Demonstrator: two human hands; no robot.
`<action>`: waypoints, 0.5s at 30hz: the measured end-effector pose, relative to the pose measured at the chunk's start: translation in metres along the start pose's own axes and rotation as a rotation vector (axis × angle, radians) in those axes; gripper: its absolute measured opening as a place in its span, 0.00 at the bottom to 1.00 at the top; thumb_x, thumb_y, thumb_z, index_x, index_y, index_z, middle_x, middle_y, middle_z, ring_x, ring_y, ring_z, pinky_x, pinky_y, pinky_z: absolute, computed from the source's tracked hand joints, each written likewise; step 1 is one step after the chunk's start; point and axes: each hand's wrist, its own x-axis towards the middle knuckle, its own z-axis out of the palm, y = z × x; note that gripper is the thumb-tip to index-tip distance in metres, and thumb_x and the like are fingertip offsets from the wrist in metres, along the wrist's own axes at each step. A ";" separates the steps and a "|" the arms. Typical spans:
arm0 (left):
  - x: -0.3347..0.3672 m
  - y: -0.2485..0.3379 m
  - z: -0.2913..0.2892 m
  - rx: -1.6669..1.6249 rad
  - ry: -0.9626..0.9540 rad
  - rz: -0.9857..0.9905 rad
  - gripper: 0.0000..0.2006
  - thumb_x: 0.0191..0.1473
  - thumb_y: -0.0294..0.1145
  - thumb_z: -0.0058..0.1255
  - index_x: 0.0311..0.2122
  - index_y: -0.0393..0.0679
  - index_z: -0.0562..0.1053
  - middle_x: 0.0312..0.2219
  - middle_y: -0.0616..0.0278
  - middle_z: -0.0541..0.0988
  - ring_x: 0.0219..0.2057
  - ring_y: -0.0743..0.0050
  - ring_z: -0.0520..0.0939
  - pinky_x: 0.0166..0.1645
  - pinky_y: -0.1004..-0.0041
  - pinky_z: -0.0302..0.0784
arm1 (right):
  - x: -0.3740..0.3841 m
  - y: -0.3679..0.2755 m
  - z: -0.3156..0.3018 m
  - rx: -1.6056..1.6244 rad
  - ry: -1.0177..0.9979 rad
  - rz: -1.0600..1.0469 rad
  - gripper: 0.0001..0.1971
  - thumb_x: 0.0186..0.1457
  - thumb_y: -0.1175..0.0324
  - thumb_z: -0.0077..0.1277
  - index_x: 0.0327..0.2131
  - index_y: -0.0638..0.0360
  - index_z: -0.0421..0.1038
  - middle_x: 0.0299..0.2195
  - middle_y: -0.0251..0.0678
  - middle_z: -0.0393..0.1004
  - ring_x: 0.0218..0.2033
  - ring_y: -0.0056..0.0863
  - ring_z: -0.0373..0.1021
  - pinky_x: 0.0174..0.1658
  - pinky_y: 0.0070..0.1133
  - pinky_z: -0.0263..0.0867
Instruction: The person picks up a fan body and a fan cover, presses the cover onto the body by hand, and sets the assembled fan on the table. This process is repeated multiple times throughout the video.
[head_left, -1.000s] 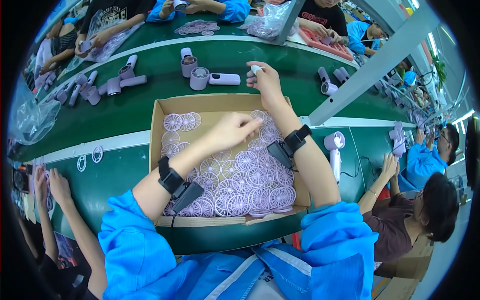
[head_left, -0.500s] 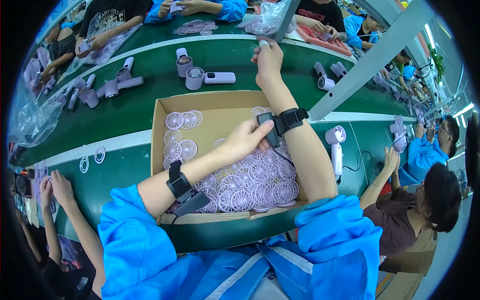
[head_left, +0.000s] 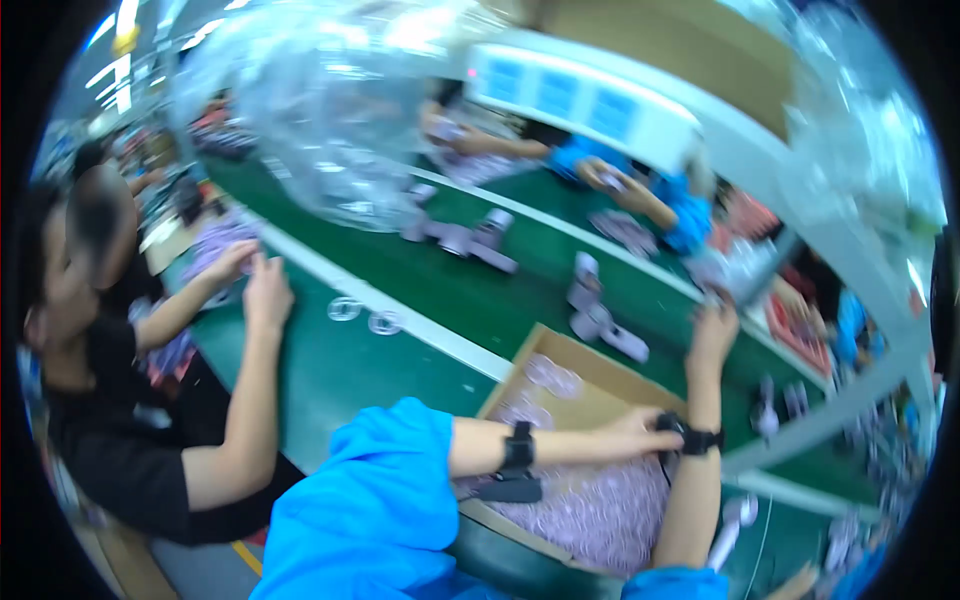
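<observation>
The left hand [head_left: 640,432] was lowered inside the cardboard box [head_left: 560,355], over the thin lilac discs [head_left: 600,505]; its grip could not be determined. The right hand [head_left: 712,330], beyond the box, was likewise unclear. The discs were judged light, best lifted by the rim.

Brown cardboard box [head_left: 600,385], pale lilac discs [head_left: 600,505], green belt [head_left: 500,300].

An open brown cardboard box [head_left: 590,385] lies on the green bench, a clear plastic bag [head_left: 330,110] hanging above it.
</observation>
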 end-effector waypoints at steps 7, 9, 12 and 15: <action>0.014 -0.021 -0.029 0.477 -0.024 0.158 0.12 0.54 0.36 0.50 0.33 0.36 0.71 0.24 0.59 0.76 0.22 0.70 0.76 0.28 0.70 0.71 | 0.009 0.039 -0.004 -0.177 -0.266 -0.020 0.12 0.53 0.75 0.40 0.39 0.60 0.72 0.23 0.28 0.65 0.20 0.15 0.60 0.23 0.13 0.57; 0.020 -0.016 -0.031 0.761 -0.037 0.350 0.12 0.53 0.35 0.47 0.30 0.35 0.72 0.23 0.54 0.76 0.21 0.62 0.77 0.29 0.66 0.72 | 0.056 0.060 -0.050 -0.314 -0.230 -0.015 0.12 0.52 0.75 0.41 0.39 0.59 0.72 0.22 0.29 0.65 0.20 0.16 0.60 0.23 0.15 0.57; 0.020 -0.007 -0.033 0.977 -0.087 0.440 0.12 0.49 0.35 0.45 0.27 0.36 0.75 0.21 0.46 0.77 0.24 0.45 0.77 0.30 0.57 0.73 | 0.115 0.097 -0.123 -0.731 -0.093 0.017 0.13 0.51 0.73 0.42 0.40 0.60 0.71 0.24 0.31 0.66 0.22 0.18 0.60 0.25 0.17 0.57; 0.019 0.004 -0.033 0.991 -0.078 0.448 0.11 0.48 0.33 0.45 0.27 0.37 0.75 0.21 0.47 0.77 0.24 0.46 0.77 0.30 0.56 0.72 | 0.132 0.130 -0.186 -1.257 -0.033 0.206 0.14 0.51 0.72 0.42 0.42 0.60 0.70 0.26 0.33 0.66 0.25 0.20 0.60 0.28 0.18 0.57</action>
